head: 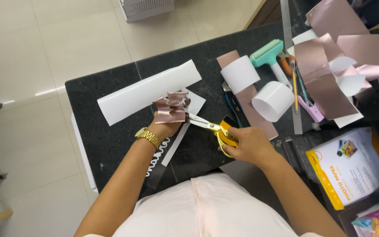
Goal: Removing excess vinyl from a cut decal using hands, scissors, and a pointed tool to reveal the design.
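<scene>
Presently cutting: left hand (165, 128) gripping pleated rose-metallic paper (171, 108) above dark worktop (110, 140); right hand (247, 145) closed through yellow-handled scissors (211, 128), blades at paper's right edge. Next likely needed: steady closing of blades, fingers kept clear.

head camera, looking steeply down, close over black table (110, 145)

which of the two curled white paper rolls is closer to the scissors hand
The lower roll, by the right hand; the other roll sits farther up, beside the teal roller.
</scene>
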